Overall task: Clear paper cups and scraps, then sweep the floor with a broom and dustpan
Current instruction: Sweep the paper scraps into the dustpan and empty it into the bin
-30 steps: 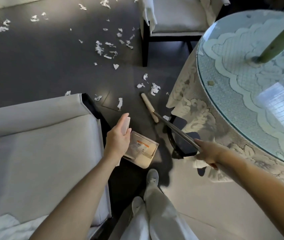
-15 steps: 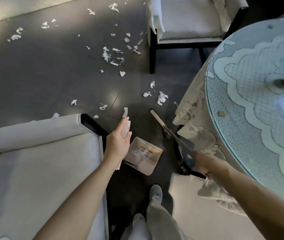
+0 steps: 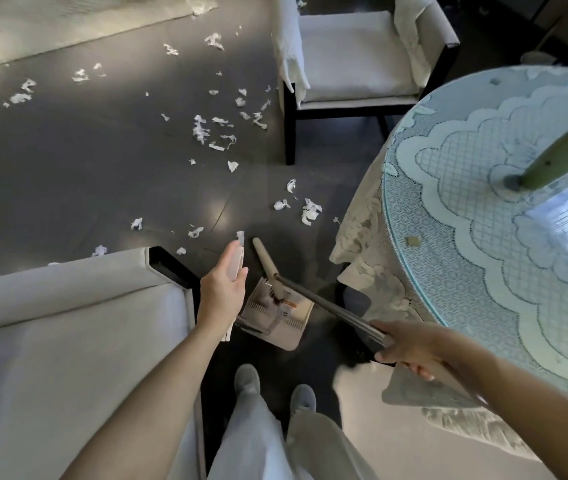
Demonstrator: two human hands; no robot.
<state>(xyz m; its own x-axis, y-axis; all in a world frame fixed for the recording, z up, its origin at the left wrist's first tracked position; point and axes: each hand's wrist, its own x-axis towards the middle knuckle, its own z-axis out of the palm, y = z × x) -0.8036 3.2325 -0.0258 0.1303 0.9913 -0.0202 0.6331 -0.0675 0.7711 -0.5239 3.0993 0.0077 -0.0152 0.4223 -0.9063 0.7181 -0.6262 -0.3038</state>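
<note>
1. We see the left hand [image 3: 221,292] from the back, thumb and fingers closed on the pale upright handle [image 3: 235,263] of the beige plastic dustpan [image 3: 277,315]. The forefinger lies straight along the handle.
2. The dustpan sits on the dark grey floor [image 3: 85,161], just ahead of the person's grey shoes [image 3: 247,379], between the near chair and the table.
3. The right hand [image 3: 403,348] is wrapped around the dark metal pole [image 3: 324,306] of the broom, low on the right beside the table edge.
4. The beige narrow broom head [image 3: 264,256] is down at floor level. Its near end overlaps the dustpan's far edge in our view; we cannot tell if they touch.
5. White torn paper scraps [image 3: 202,128] are scattered over the floor beyond the dustpan. One cluster [image 3: 310,211] lies near the tablecloth hem, and others sit well apart on the far left.
6. A white cushioned chair with a black frame [image 3: 67,341] is at the near left, and a second similar chair [image 3: 355,57] is at the far side.
7. The round glass-topped table with a lace cloth [image 3: 466,271] carries a green cylindrical object [image 3: 566,154] and a small tan square [image 3: 413,241].
</note>
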